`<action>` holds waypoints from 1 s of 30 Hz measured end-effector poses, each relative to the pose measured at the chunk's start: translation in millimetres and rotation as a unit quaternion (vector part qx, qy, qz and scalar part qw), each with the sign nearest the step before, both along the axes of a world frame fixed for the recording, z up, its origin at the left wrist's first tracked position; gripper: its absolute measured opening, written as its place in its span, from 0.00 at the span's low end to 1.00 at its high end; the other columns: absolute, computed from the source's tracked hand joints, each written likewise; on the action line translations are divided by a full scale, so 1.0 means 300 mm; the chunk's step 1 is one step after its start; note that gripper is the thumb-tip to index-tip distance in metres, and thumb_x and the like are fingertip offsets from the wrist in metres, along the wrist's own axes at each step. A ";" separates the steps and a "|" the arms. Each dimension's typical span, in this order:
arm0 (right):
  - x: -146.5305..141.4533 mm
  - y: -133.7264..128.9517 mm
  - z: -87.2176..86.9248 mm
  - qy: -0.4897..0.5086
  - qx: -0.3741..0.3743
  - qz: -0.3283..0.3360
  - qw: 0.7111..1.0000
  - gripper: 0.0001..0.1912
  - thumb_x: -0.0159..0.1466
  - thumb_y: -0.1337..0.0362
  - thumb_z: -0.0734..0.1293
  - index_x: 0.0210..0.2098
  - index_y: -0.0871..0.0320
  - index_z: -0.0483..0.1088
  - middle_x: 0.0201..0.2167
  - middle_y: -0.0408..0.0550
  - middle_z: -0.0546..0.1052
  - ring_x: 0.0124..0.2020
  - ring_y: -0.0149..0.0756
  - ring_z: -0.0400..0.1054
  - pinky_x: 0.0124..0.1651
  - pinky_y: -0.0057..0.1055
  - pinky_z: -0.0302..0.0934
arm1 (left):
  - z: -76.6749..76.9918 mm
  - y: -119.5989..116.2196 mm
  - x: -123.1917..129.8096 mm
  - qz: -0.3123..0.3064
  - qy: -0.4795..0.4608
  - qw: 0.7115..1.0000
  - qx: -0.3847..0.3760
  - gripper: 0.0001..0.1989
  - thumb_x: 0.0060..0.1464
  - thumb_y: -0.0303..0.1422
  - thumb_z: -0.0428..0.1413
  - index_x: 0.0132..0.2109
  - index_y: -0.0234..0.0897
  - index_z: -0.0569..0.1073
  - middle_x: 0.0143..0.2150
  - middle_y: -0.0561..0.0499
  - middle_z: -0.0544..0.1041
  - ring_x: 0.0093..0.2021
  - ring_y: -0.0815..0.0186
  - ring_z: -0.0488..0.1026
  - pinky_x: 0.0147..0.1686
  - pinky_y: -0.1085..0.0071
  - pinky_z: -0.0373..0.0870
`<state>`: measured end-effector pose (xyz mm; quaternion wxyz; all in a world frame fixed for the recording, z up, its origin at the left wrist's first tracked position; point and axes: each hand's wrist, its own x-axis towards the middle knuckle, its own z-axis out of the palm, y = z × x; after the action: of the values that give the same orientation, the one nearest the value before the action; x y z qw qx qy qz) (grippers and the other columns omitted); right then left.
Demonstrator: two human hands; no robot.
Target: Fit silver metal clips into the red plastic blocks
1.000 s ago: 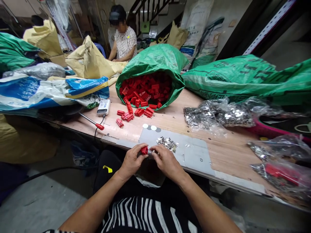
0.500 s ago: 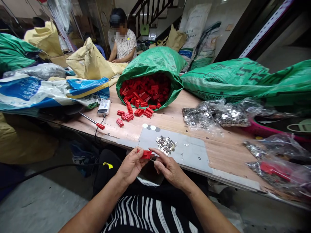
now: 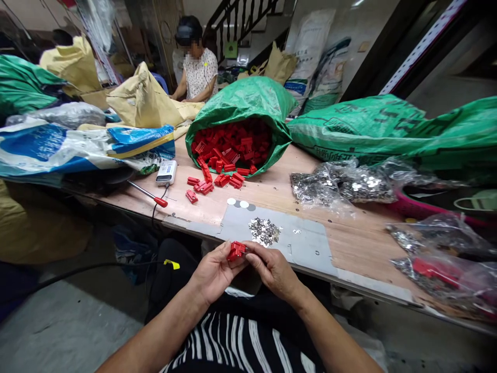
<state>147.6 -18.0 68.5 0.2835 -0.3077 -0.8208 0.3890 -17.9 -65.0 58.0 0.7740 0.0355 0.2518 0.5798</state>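
Close to the table's front edge, my left hand (image 3: 215,269) is closed on a red plastic part (image 3: 236,251). The fingers of my right hand (image 3: 271,267) are pinched at the right end of that part, on something small and dark that I cannot make out. Just beyond my hands, a pile of small shiny metal pieces (image 3: 264,231) lies on a grey sheet (image 3: 310,243). Several loose red parts (image 3: 203,186) lie in front of an open green sack (image 3: 248,93) full of similar parts.
A red-handled screwdriver (image 3: 160,202) and a white device (image 3: 166,172) with a cable are at the left. Plastic bags of metal pieces (image 3: 365,181) lie at the right. Another person (image 3: 200,70) sits beyond the table.
The red part has turned and its broader side now shows. My right hand has come closer, with its fingertips against the part's end.
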 end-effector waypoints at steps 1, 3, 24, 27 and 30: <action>0.001 0.002 -0.005 0.008 -0.006 -0.007 1.000 0.16 0.69 0.60 0.57 0.52 0.53 0.69 0.40 0.48 0.77 0.41 0.37 0.72 0.45 0.30 0.63 | -0.002 0.000 0.005 -0.003 -0.001 1.000 0.004 0.08 0.60 0.28 0.51 0.37 0.29 0.74 0.37 0.44 0.81 0.40 0.63 0.79 0.55 0.60 0.68; 0.003 0.007 -0.017 0.023 -0.029 -0.018 0.999 0.16 0.70 0.59 0.56 0.49 0.55 0.71 0.34 0.47 0.77 0.37 0.35 0.72 0.41 0.29 0.63 | -0.010 0.000 0.012 -0.010 -0.003 1.000 0.010 0.07 0.59 0.28 0.52 0.38 0.29 0.74 0.39 0.43 0.81 0.43 0.61 0.78 0.57 0.58 0.65; -0.122 0.137 0.001 -0.117 -0.008 -0.018 0.993 0.16 0.67 0.57 0.58 0.48 0.54 0.71 0.32 0.46 0.78 0.33 0.36 0.71 0.37 0.29 0.60 | -0.460 -0.028 -0.076 -0.088 0.193 0.973 -0.087 0.23 0.44 0.33 0.65 0.48 0.31 0.72 0.39 0.42 0.80 0.36 0.60 0.78 0.41 0.67 0.66; -0.211 0.189 0.006 -0.145 0.032 -0.012 0.989 0.14 0.67 0.58 0.60 0.47 0.53 0.71 0.34 0.46 0.79 0.35 0.36 0.71 0.37 0.29 0.60 | -0.495 -0.023 -0.090 -0.097 0.179 0.975 -0.089 0.26 0.45 0.33 0.63 0.52 0.31 0.70 0.44 0.39 0.79 0.40 0.57 0.78 0.44 0.65 0.65; -0.328 0.256 -0.006 -0.155 0.093 -0.018 0.983 0.12 0.66 0.60 0.62 0.46 0.54 0.71 0.37 0.47 0.78 0.38 0.36 0.71 0.40 0.30 0.61 | -0.512 -0.014 -0.093 -0.102 0.179 0.974 -0.099 0.30 0.45 0.32 0.62 0.57 0.33 0.67 0.46 0.39 0.78 0.41 0.58 0.77 0.43 0.65 0.64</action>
<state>49.3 58.8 66.8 0.1871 -0.3510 -0.8816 0.2540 -45.7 -69.1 -95.6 0.7711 0.0876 0.4371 0.4546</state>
